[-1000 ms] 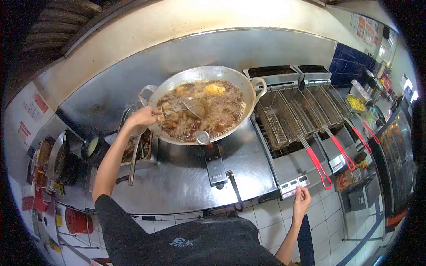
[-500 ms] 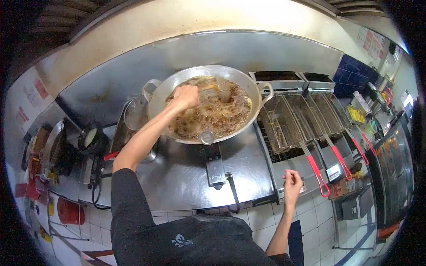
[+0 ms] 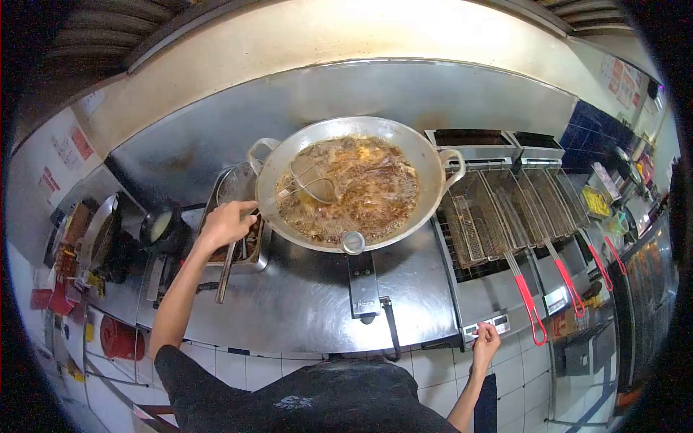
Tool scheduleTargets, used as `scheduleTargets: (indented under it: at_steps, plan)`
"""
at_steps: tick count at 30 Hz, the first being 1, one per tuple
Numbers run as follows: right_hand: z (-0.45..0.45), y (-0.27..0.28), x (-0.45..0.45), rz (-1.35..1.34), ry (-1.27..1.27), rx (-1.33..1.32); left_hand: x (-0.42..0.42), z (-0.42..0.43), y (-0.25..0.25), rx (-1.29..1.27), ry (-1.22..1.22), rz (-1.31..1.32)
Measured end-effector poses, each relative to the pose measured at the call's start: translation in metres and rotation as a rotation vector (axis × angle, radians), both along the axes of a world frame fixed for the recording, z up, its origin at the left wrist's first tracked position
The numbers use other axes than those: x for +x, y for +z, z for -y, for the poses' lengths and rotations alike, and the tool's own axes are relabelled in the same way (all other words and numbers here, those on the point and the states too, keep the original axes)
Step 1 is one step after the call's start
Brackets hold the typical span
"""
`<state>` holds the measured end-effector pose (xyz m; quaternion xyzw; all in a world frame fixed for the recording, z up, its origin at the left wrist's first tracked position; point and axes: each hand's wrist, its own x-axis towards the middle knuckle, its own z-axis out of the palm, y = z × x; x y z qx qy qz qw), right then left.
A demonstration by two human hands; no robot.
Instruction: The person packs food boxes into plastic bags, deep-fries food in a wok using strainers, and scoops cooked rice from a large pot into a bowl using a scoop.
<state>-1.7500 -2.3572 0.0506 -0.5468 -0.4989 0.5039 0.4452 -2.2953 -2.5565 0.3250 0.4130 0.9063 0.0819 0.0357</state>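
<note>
My left hand [image 3: 229,225] is at the left rim of a large two-handled metal wok [image 3: 361,124]. Its fingers appear closed on the handle end of a wire skimmer [image 3: 315,180], though their exact grip is small and hard to see. The skimmer's wire head sits in the bubbling brown oil [image 3: 368,191]. Below the same hand, a metal handle [image 3: 225,274] lies across the edge of a metal tray [image 3: 261,249]. My right hand [image 3: 485,343] hovers by the fryer's front panel, fingers curled together, with nothing visible in them.
Right of the wok, wire fryer baskets [image 3: 465,227] with red handles [image 3: 532,310] jut out over the front edge. A round thermometer [image 3: 353,242] stands at the wok's near rim. On the left are a dark pan [image 3: 155,227] and a red bucket [image 3: 119,338].
My left hand has moved from over the oil back to the wok's left rim. The skimmer head has shifted left and nearer. My right hand stays by the fryer front.
</note>
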Motion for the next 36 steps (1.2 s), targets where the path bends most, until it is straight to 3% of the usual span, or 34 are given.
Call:
scheduleTargets:
  at_steps: [4,9,11,15,17,18,20,23,24,25,27,29,31,33,36]
  plan:
    - [-0.012,0.007,-0.015,0.039,0.05,0.026,0.033,0.019,0.038,0.053,-0.1,-0.048]
    - [-0.023,0.022,-0.036,0.077,0.15,0.134,0.077,-0.021,0.071,-0.06,-0.176,-0.021]
    - [-0.017,0.029,-0.042,0.108,0.155,0.11,0.088,-0.047,0.068,-0.099,-0.458,-0.146]
    - [-0.007,0.012,-0.039,0.047,0.113,0.092,0.117,-0.113,0.04,-0.279,-0.63,-0.37]
    - [-0.006,-0.009,-0.038,0.037,0.054,0.231,0.112,-0.149,-0.008,-0.204,-0.733,-0.567]
    - [0.0,0.004,-0.039,0.005,0.048,0.12,0.114,-0.164,-0.018,-0.197,-0.729,-0.569]
    - [0.004,0.006,-0.038,-0.014,0.012,0.114,0.119,-0.188,-0.036,-0.419,-0.778,-0.761]
    - [0.011,0.024,-0.038,-0.037,-0.029,0.079,0.087,-0.229,-0.085,-0.573,-0.717,-0.902]
    - [0.013,0.03,-0.038,-0.031,-0.04,0.102,0.049,-0.255,-0.143,-0.435,-0.658,-0.89]
    - [0.015,0.036,-0.037,-0.024,-0.052,0.127,0.03,-0.268,-0.164,-0.454,-0.634,-0.936]
    - [0.015,0.039,-0.035,-0.02,-0.045,0.108,0.039,-0.254,-0.129,-0.601,-0.585,-0.872]
    - [0.015,0.036,-0.033,-0.032,-0.039,0.111,0.023,-0.239,-0.116,-0.552,-0.663,-1.064]
    - [0.017,0.042,-0.035,-0.024,-0.038,0.103,-0.001,-0.226,-0.107,-0.582,-0.536,-0.958]
    - [0.021,0.048,-0.038,-0.076,-0.031,0.088,-0.06,-0.216,-0.14,-0.278,-0.455,-0.87]
    - [0.018,0.033,-0.033,-0.067,-0.017,0.116,-0.05,-0.167,-0.107,-0.153,-0.337,-0.689]
